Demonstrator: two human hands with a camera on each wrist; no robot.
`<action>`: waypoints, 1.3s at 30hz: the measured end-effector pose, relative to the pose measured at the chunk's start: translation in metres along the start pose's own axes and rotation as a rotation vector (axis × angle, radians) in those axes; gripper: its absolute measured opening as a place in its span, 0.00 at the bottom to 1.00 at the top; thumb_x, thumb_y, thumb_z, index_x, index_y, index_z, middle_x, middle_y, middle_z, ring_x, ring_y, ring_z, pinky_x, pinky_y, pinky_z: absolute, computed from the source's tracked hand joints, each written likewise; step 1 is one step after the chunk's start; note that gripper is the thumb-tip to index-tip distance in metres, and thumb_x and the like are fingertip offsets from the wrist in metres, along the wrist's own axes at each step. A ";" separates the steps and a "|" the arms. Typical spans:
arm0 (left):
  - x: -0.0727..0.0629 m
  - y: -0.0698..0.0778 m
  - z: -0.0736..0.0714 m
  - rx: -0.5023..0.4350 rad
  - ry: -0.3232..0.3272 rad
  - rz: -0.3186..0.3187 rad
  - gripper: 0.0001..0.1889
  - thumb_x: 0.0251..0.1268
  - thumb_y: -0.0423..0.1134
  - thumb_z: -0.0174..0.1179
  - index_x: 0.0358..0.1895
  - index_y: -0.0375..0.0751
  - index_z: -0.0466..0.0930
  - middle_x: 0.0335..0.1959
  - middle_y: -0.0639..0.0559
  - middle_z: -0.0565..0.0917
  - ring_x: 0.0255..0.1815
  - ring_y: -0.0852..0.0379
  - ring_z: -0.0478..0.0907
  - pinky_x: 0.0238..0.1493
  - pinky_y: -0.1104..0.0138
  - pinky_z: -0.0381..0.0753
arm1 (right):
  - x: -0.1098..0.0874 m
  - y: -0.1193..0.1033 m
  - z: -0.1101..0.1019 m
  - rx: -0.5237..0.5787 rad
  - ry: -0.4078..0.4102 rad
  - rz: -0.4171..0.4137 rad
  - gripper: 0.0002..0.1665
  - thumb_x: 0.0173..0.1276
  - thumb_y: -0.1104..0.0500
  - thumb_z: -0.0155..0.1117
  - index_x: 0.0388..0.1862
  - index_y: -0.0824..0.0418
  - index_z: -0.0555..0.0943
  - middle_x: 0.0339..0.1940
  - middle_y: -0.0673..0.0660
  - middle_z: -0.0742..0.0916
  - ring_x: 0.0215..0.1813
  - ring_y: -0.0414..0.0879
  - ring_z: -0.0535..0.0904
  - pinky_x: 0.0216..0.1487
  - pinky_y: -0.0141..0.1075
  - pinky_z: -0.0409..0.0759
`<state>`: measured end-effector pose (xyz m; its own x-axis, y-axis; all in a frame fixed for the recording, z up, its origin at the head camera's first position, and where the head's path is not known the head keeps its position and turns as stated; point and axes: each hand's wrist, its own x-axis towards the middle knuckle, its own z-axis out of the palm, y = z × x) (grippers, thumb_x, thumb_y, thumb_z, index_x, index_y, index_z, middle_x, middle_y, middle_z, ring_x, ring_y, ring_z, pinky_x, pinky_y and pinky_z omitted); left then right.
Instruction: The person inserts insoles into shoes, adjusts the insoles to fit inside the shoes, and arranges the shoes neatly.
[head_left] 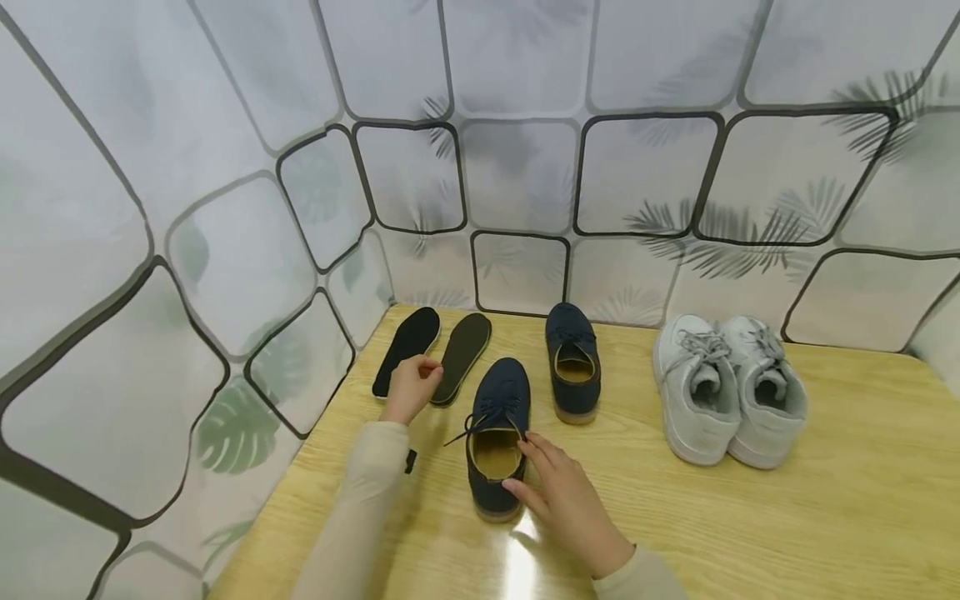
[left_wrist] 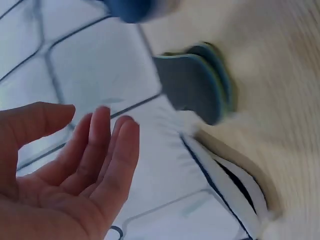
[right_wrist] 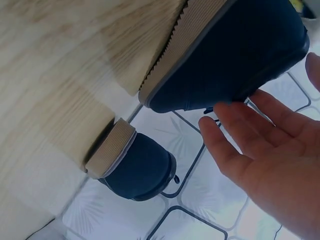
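A dark blue lace-up shoe [head_left: 501,383] stands in front of me, toe pointing away, one lace end sticking out to its left. My right hand [head_left: 558,500] is at its right side, fingertips at the collar and thumb near the heel; the right wrist view shows the fingers extended along the shoe's upper edge [right_wrist: 235,65]. To the left, my left hand [head_left: 411,387] hovers by two insoles, a black one [head_left: 405,346] and a dark grey-green one [head_left: 463,354]. In the left wrist view nothing sits between its loosely bent fingers [left_wrist: 122,160] and thumb.
The matching blue shoe [head_left: 572,329] stands farther back, right of the near one. A pair of white sneakers [head_left: 693,417] with grey laces stands on the right of the wooden table [head_left: 862,467]. Patterned fabric walls [head_left: 525,175] border the table's back and left.
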<state>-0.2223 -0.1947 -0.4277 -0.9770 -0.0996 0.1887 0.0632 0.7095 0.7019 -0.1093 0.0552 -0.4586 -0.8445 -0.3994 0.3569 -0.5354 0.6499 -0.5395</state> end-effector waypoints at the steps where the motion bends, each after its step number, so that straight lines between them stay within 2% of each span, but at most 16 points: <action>1: 0.005 -0.004 0.005 0.049 0.021 -0.019 0.09 0.65 0.33 0.59 0.43 0.30 0.82 0.34 0.41 0.84 0.33 0.47 0.81 0.35 0.56 0.80 | 0.000 0.000 0.001 0.001 0.006 0.000 0.32 0.67 0.45 0.61 0.60 0.67 0.76 0.63 0.64 0.76 0.63 0.60 0.73 0.56 0.57 0.73; 4: 0.017 -0.014 0.020 0.227 0.032 -0.065 0.08 0.64 0.35 0.61 0.39 0.32 0.82 0.33 0.40 0.82 0.30 0.46 0.80 0.30 0.56 0.80 | -0.001 -0.002 0.003 -0.001 0.031 -0.009 0.31 0.67 0.45 0.62 0.58 0.67 0.77 0.63 0.64 0.77 0.62 0.60 0.74 0.55 0.56 0.73; 8: 0.027 -0.022 0.034 0.433 -0.024 -0.118 0.14 0.61 0.41 0.66 0.38 0.31 0.81 0.37 0.36 0.79 0.37 0.41 0.79 0.34 0.53 0.81 | -0.002 -0.004 0.005 -0.013 0.050 -0.011 0.30 0.67 0.46 0.63 0.57 0.67 0.78 0.62 0.64 0.78 0.61 0.59 0.74 0.54 0.56 0.75; 10: 0.029 -0.024 0.038 0.481 -0.072 -0.149 0.17 0.61 0.44 0.67 0.40 0.30 0.81 0.39 0.34 0.79 0.40 0.39 0.79 0.36 0.51 0.81 | -0.003 -0.005 0.005 -0.022 0.050 -0.010 0.30 0.67 0.46 0.63 0.57 0.67 0.78 0.62 0.64 0.78 0.61 0.59 0.75 0.53 0.56 0.75; 14: 0.031 -0.025 0.042 0.510 -0.118 -0.168 0.21 0.59 0.45 0.68 0.45 0.28 0.81 0.43 0.32 0.79 0.41 0.38 0.80 0.37 0.51 0.82 | -0.003 -0.006 0.006 -0.050 0.049 -0.013 0.30 0.67 0.46 0.62 0.57 0.68 0.77 0.61 0.64 0.78 0.60 0.59 0.75 0.52 0.55 0.76; 20: 0.036 -0.023 0.043 0.460 -0.101 -0.162 0.22 0.57 0.43 0.70 0.45 0.27 0.79 0.47 0.31 0.73 0.46 0.37 0.75 0.38 0.51 0.81 | -0.002 -0.005 0.004 -0.054 0.045 -0.011 0.30 0.67 0.46 0.62 0.58 0.67 0.77 0.62 0.63 0.78 0.61 0.58 0.75 0.53 0.54 0.75; 23: 0.038 -0.022 0.041 0.410 -0.088 -0.144 0.18 0.57 0.40 0.70 0.43 0.28 0.78 0.44 0.33 0.73 0.40 0.40 0.76 0.35 0.53 0.80 | -0.001 -0.004 0.003 -0.040 0.034 -0.010 0.31 0.67 0.46 0.62 0.59 0.67 0.77 0.62 0.64 0.77 0.61 0.58 0.75 0.53 0.55 0.75; 24: 0.038 -0.022 0.040 0.377 -0.086 -0.141 0.15 0.58 0.38 0.69 0.39 0.29 0.77 0.39 0.35 0.73 0.35 0.42 0.75 0.32 0.55 0.79 | -0.001 -0.004 0.003 -0.036 0.033 -0.010 0.31 0.67 0.46 0.62 0.58 0.67 0.77 0.62 0.64 0.77 0.61 0.59 0.75 0.53 0.55 0.75; 27: 0.037 -0.019 0.034 0.280 -0.080 -0.128 0.10 0.62 0.34 0.65 0.36 0.30 0.76 0.35 0.38 0.76 0.29 0.47 0.74 0.29 0.58 0.76 | -0.002 -0.004 0.003 -0.030 0.039 -0.015 0.30 0.67 0.46 0.62 0.58 0.67 0.77 0.62 0.64 0.78 0.61 0.59 0.75 0.53 0.55 0.75; 30: 0.034 -0.013 0.028 0.190 -0.089 -0.123 0.08 0.65 0.33 0.61 0.39 0.30 0.77 0.34 0.38 0.80 0.30 0.46 0.77 0.30 0.58 0.76 | -0.002 -0.004 0.003 -0.037 0.044 -0.020 0.30 0.67 0.46 0.62 0.57 0.67 0.78 0.61 0.64 0.78 0.60 0.59 0.75 0.52 0.55 0.76; 31: 0.033 -0.010 0.025 0.172 -0.087 -0.117 0.09 0.65 0.33 0.61 0.43 0.30 0.78 0.38 0.38 0.81 0.34 0.45 0.78 0.32 0.57 0.77 | -0.003 -0.004 0.003 -0.040 0.041 -0.019 0.30 0.67 0.45 0.62 0.58 0.67 0.77 0.62 0.64 0.78 0.60 0.59 0.75 0.52 0.55 0.76; 33: 0.029 -0.005 0.022 0.120 -0.079 -0.113 0.10 0.65 0.34 0.61 0.45 0.30 0.78 0.37 0.38 0.81 0.35 0.44 0.79 0.33 0.56 0.77 | -0.003 -0.004 0.003 -0.042 0.033 -0.013 0.30 0.68 0.45 0.61 0.58 0.67 0.77 0.62 0.64 0.77 0.61 0.59 0.75 0.52 0.55 0.75; 36: 0.023 0.003 0.018 0.013 -0.044 -0.095 0.10 0.65 0.33 0.61 0.45 0.31 0.78 0.31 0.42 0.78 0.30 0.47 0.75 0.30 0.60 0.74 | -0.003 -0.003 0.002 -0.037 0.017 0.006 0.31 0.68 0.44 0.61 0.59 0.67 0.77 0.63 0.63 0.77 0.61 0.59 0.74 0.54 0.56 0.75; 39: 0.015 0.013 0.014 -0.131 -0.004 -0.069 0.08 0.65 0.31 0.61 0.43 0.31 0.76 0.27 0.45 0.74 0.27 0.51 0.70 0.28 0.64 0.70 | -0.003 -0.003 0.002 -0.027 0.004 0.023 0.31 0.68 0.44 0.61 0.60 0.66 0.76 0.63 0.63 0.77 0.61 0.59 0.74 0.54 0.56 0.74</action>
<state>-0.2386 -0.1768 -0.4254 -0.9807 -0.1419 0.1345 0.0220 0.6038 0.7968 -0.1058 0.0534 -0.4595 -0.8563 -0.3815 0.3481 -0.5153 0.6763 -0.5264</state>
